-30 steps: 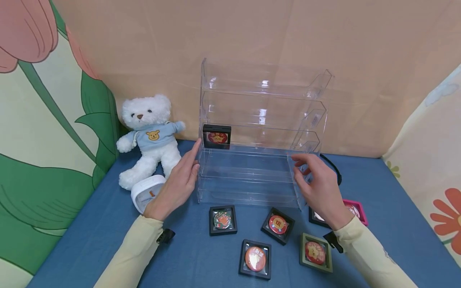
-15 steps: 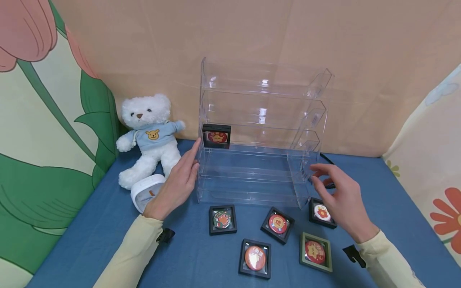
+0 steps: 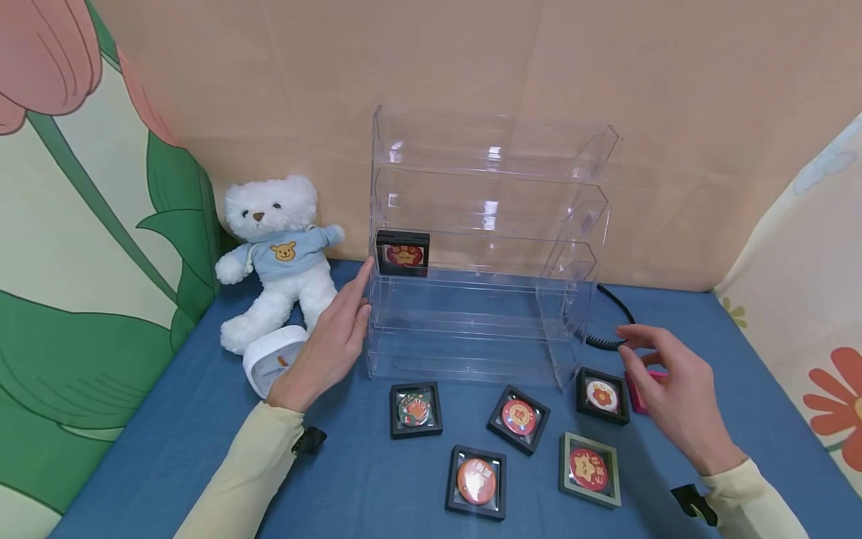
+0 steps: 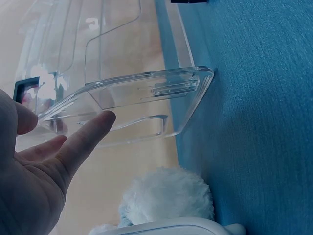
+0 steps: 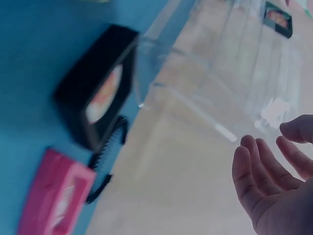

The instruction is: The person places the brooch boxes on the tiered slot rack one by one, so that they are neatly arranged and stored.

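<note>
I have the left hand (image 3: 322, 348), fingers straight, tips at the left edge of the clear rack (image 3: 485, 281). Right hand (image 3: 680, 397) hovers in the room right of the rack, over the cloth-covered table (image 3: 774, 374), near the pink box (image 5: 44, 196); fingers loosely bent. Rack's glossy plastic, angular-sided; square black case (image 3: 402, 254) at one shelf's left end.

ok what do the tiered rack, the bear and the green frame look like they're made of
Tiered rack: probably clear acrylic or similar plastic, glossy; it's see-through with bright glints.
Bear: plush, soft and matte, judging by the tufted white pile.
Green frame: likely moulded plastic, fairly matte, as its colour is even; painted wood can't be ruled out.
</note>
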The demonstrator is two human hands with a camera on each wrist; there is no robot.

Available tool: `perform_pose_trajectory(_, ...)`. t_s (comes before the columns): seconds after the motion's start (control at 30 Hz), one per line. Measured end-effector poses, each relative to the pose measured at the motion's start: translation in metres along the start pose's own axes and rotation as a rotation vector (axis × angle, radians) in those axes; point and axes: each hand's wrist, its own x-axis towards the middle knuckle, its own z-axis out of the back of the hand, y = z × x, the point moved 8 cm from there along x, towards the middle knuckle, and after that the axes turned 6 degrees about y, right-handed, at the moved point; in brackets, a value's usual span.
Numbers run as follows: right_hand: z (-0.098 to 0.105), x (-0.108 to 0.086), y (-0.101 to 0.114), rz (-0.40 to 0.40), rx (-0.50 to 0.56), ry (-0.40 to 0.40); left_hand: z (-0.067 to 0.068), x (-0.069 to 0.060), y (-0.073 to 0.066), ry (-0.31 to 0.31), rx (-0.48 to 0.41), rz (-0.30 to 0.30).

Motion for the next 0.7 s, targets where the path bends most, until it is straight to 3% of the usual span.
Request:
perform_pose_trajectory(0.33, 0.005, -0.021, -0.054, -0.160, -0.041, 0.020, 0.002, 0.001, -0.001, 0.000, 0.013, -0.008)
perform_pose_trajectory(0.7, 0.006, -0.033, -0.086, -0.255, -0.074, 0.088, 0.000, 0.000, -0.001, 0.007, 0.006, -0.001)
